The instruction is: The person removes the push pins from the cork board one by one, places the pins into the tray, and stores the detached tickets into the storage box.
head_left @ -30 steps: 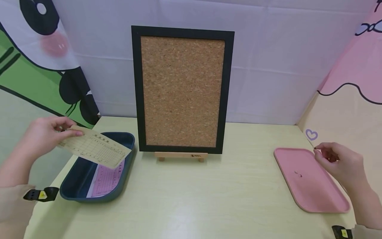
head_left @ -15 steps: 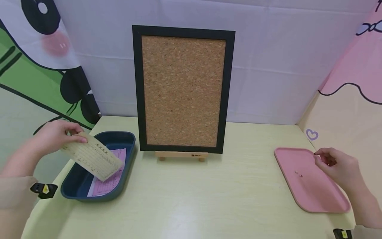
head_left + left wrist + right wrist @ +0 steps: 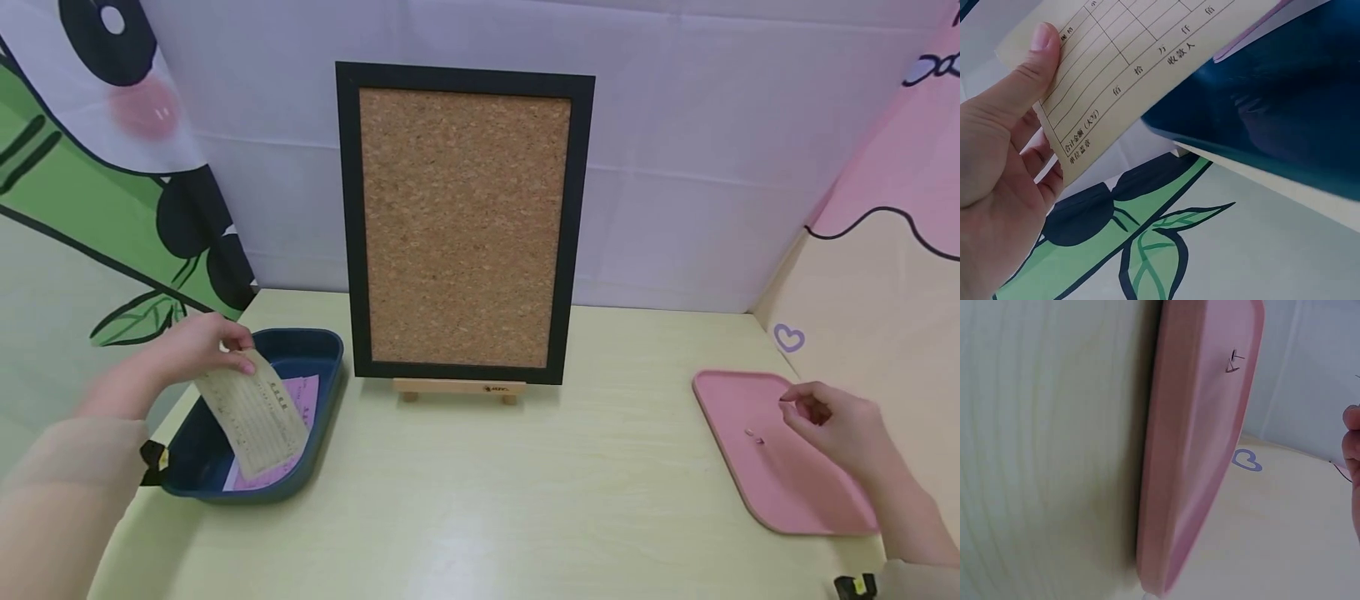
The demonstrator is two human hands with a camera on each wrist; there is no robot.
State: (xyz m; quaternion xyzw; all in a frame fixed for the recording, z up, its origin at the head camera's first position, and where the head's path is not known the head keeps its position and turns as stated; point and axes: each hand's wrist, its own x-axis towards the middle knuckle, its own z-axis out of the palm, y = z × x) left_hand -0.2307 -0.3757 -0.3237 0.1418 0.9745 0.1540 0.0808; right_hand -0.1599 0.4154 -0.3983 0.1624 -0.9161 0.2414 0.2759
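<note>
My left hand [image 3: 198,346] pinches a cream receipt slip [image 3: 258,417] by its upper edge, thumb on the printed face. The slip slants down into a dark blue bin [image 3: 332,400], overlapping a pink printed slip [image 3: 306,393] that lies inside. Over the far right part of a pink tray [image 3: 738,392], my right hand [image 3: 836,425] holds thumb and forefinger together on a tiny thumbtack, its thin point [image 3: 1358,376] showing at the edge of the right wrist view. A few loose thumbtacks [image 3: 1233,362] lie on the tray.
A black-framed cork board [image 3: 465,225] stands upright on a small wooden easel [image 3: 459,387] at the table's back middle. Behind it hangs a pale cloth [image 3: 675,167]. The light wooden table [image 3: 510,492] stretches between bin and tray.
My left hand has moved right and down, bringing the cream slip over the pink one and tilting it steeper. My right hand has shifted slightly left and down over the tray.
</note>
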